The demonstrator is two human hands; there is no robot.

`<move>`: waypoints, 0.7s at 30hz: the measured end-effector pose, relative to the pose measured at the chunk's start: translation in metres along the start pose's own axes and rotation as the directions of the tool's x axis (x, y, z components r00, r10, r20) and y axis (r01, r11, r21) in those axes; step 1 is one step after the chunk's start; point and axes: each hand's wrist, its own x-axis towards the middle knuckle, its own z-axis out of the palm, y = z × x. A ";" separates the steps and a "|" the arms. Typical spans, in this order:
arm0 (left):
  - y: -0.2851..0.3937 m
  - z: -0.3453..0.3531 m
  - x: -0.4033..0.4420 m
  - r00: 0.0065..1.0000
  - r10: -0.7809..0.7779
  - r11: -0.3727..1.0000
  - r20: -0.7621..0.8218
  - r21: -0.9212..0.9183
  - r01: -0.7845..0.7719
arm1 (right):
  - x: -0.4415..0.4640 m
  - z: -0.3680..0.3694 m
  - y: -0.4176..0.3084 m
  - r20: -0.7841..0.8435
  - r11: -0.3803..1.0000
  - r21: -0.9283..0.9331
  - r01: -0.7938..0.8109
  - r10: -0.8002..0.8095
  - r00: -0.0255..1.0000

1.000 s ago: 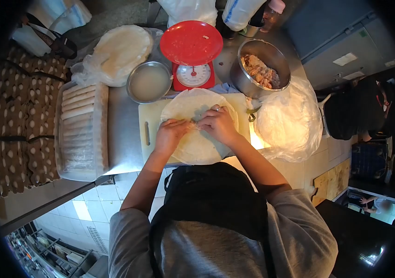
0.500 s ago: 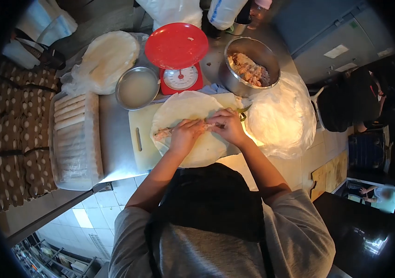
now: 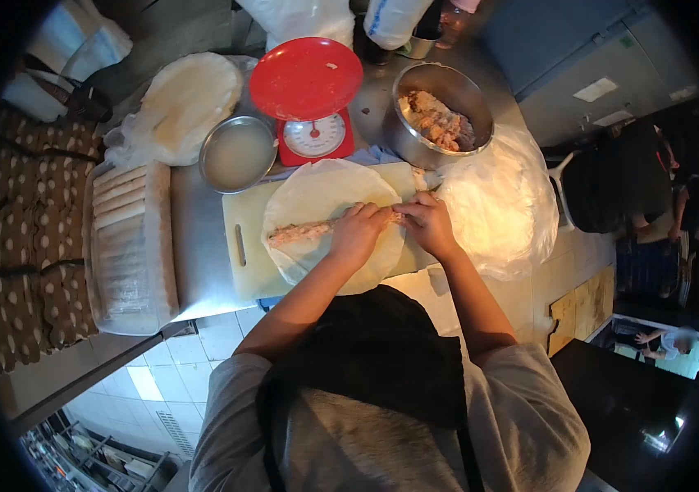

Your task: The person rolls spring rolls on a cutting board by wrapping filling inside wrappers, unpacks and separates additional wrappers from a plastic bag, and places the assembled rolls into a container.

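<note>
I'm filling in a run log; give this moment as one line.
left hand: on filling | right hand: at filling's right end | wrapper: flat, unrolled, on cutting board

The scene is viewed by one head-worn camera, pitched steeply down and forward over the counter. The shirt is seen from above at the bottom edge, close to the lens, while the left hand and right hand are framed near the middle, farther off. By the wide lens, egg trays are taken in at the left, a cabinet at the upper right and floor tiles at the lower left
</note>
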 end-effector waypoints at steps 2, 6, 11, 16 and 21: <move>-0.005 -0.010 -0.010 0.999 0.022 0.999 -0.030 0.036 -0.021 | -0.001 -0.005 -0.006 0.033 0.999 0.005 -0.046 0.046 0.998; -0.047 -0.050 -0.052 0.988 -0.141 0.979 -0.064 0.138 0.149 | -0.012 -0.027 -0.033 0.056 0.999 0.009 -0.036 0.036 0.998; -0.086 -0.085 -0.084 0.990 -0.137 0.990 0.007 0.039 0.137 | -0.048 -0.018 -0.066 0.334 0.968 0.062 0.243 -0.250 0.909; -0.077 -0.102 -0.084 0.975 -0.109 0.994 -0.196 -0.001 0.111 | -0.054 -0.002 -0.071 0.265 0.943 -0.022 0.333 -0.315 0.911; -0.052 -0.123 -0.089 0.898 -0.088 0.990 -0.430 0.058 0.125 | 0.002 -0.002 -0.076 0.078 0.981 -0.053 0.185 -0.181 0.980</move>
